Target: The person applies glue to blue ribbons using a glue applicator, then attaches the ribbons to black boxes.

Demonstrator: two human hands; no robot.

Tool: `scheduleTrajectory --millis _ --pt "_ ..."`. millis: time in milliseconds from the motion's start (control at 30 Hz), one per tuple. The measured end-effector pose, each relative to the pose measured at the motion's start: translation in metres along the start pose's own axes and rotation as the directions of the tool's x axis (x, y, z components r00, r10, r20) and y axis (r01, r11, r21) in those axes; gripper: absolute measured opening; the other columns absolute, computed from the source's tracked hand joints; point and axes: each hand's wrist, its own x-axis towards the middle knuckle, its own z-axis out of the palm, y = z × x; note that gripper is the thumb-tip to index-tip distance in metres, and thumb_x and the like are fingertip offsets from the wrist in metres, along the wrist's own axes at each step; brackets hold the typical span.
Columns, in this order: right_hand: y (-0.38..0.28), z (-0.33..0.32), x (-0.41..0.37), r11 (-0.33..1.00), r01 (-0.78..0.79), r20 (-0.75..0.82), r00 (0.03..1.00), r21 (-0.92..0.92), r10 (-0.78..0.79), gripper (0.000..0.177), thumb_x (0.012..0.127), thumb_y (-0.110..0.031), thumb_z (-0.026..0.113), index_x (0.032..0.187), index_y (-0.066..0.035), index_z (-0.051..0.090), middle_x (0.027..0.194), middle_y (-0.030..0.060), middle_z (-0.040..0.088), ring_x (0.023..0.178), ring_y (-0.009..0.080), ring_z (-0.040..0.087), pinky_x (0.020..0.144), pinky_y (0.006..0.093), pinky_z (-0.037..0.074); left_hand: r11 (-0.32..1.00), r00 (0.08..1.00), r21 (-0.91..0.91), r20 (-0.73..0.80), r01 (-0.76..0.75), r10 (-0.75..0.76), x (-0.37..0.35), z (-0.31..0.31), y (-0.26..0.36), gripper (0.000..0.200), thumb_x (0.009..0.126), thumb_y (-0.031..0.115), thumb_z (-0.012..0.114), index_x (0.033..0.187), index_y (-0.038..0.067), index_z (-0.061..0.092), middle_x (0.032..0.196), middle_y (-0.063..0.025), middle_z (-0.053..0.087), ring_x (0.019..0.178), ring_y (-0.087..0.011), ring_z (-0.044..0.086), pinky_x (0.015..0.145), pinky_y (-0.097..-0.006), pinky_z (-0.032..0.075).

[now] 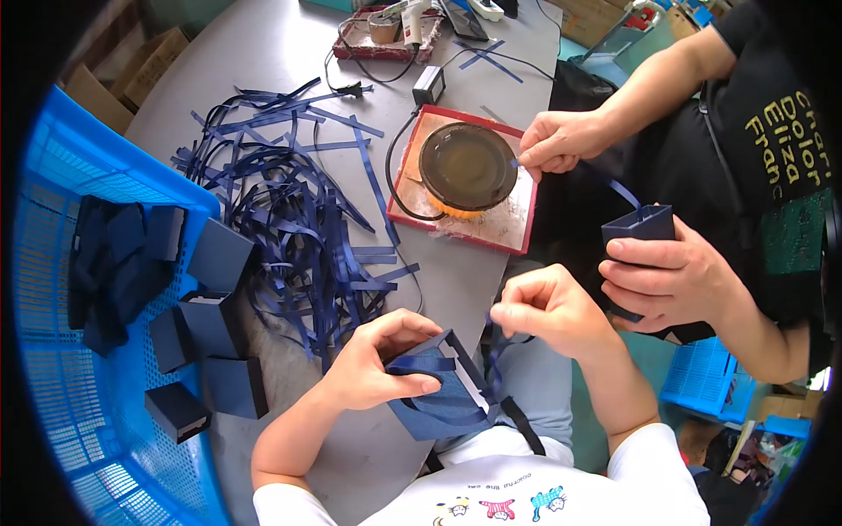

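Bag point(438, 390), navy, above near edge of desk point(263, 61), right of blue crate point(53, 263) and ribbon heap point(289, 219). Left hand point(377, 364) clamped on its mouth, thumb across front. Right hand point(553, 311) pinched shut on ribbon strand point(494, 351) running into it. Likely risk: sharp tug slips strand free or tears paper. Far right, co-worker's hand point(675, 280) grips small box point(638, 226).

Left of the red tray point(460, 237), tangled ribbons point(289, 210) cover the tabletop point(254, 53) up to the crate point(53, 289). A cord point(391, 180) hugs the tray's left edge. A co-worker's hand point(561, 140) blocks its far right corner. Bare tabletop lies open far left of the tray and along its near edge.
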Motion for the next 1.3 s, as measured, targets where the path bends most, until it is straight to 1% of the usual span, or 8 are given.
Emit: scheduleTrajectory --millis 300,733,800,900,1000,1067,1167,1300 --pt "-0.018 0.029 -0.014 0.948 0.044 0.168 0.986 -0.316 0.010 0.020 0.081 -0.010 0.063 0.065 0.002 0.059 0.054 -0.0016 0.051 0.048 0.0005 0.039 0.042 0.0190 0.027 0.997 0.999 0.063 0.020 -0.047 0.046 -0.011 0.007 0.012 0.053 0.061 0.009 0.080 0.106 -0.002 0.054 0.098 -0.0100 0.061 0.093 -0.0143 0.058 0.085 -0.0267 0.043" --pt "-0.013 0.036 -0.010 0.854 0.186 0.131 0.982 -0.486 -0.139 0.021 0.076 -0.013 0.063 0.062 0.002 0.058 0.049 0.0062 0.052 0.040 0.0095 0.044 0.040 0.0244 0.032 0.997 0.998 0.053 0.004 -0.062 0.062 -0.013 0.008 0.011 0.053 0.061 0.009 0.080 0.106 -0.003 0.054 0.096 -0.0095 0.061 0.091 -0.0137 0.059 0.082 -0.0261 0.044" --pt "-0.009 0.036 -0.009 0.748 0.261 0.095 0.962 -0.610 -0.258 0.022 0.074 -0.015 0.064 0.060 0.002 0.058 0.048 0.0077 0.050 0.039 0.0156 0.046 0.039 0.0267 0.033 0.996 0.998 0.059 -0.005 -0.063 0.063 -0.012 0.009 0.008 0.052 0.061 0.009 0.080 0.106 -0.002 0.054 0.096 -0.0094 0.061 0.091 -0.0134 0.059 0.082 -0.0261 0.044" --pt "-0.010 0.036 -0.009 0.667 0.164 0.073 0.984 -0.727 -0.162 0.019 0.072 -0.017 0.066 0.066 0.000 0.059 0.055 0.0068 0.055 0.048 0.0193 0.052 0.047 0.0291 0.039 0.995 0.998 0.077 -0.018 -0.065 0.067 -0.011 0.009 0.002 0.052 0.062 0.008 0.079 0.106 -0.002 0.054 0.097 -0.0094 0.062 0.091 -0.0129 0.058 0.082 -0.0261 0.044" --pt "-0.009 0.025 -0.005 0.715 0.254 0.107 0.964 -0.652 -0.244 0.026 0.071 -0.022 0.067 0.087 -0.002 0.062 0.078 0.0118 0.062 0.070 0.0231 0.060 0.063 0.0311 0.047 0.997 0.997 0.012 -0.006 -0.072 0.072 -0.008 0.006 -0.001 0.051 0.063 0.006 0.078 0.107 -0.002 0.053 0.098 -0.0093 0.061 0.092 -0.0125 0.058 0.083 -0.0260 0.044" --pt "0.000 0.012 -0.003 0.824 0.412 0.013 0.897 -0.389 -0.442 0.042 0.073 -0.023 0.072 0.105 -0.003 0.056 0.094 0.0063 0.059 0.090 0.0178 0.054 0.080 0.0297 0.042 0.994 0.996 -0.076 0.007 -0.083 0.084 -0.006 0.003 -0.003 0.052 0.063 0.003 0.077 0.109 -0.001 0.052 0.100 -0.0081 0.061 0.093 -0.0122 0.057 0.084 -0.0256 0.043" --pt "0.006 0.005 -0.011 0.929 0.351 -0.213 0.905 -0.116 -0.369 0.040 0.087 -0.035 0.058 0.105 -0.001 0.054 0.096 0.0058 0.058 0.094 0.0122 0.053 0.084 0.0277 0.041 0.991 0.997 -0.103 -0.007 -0.081 0.081 -0.005 0.004 -0.004 0.052 0.062 0.002 0.077 0.109 0.000 0.053 0.101 -0.0071 0.060 0.095 -0.0120 0.057 0.085 -0.0255 0.043" --pt "0.017 0.005 -0.015 0.946 0.322 -0.186 0.928 -0.027 -0.322 0.024 0.090 -0.024 0.055 0.094 0.000 0.058 0.083 0.0022 0.059 0.080 0.0078 0.054 0.074 0.0216 0.042 0.999 0.999 -0.033 -0.032 0.041 -0.042 -0.032 0.001 -0.008 0.053 0.063 0.004 0.076 0.112 0.002 0.056 0.105 -0.0036 0.059 0.099 -0.0109 0.053 0.089 -0.0267 0.040"
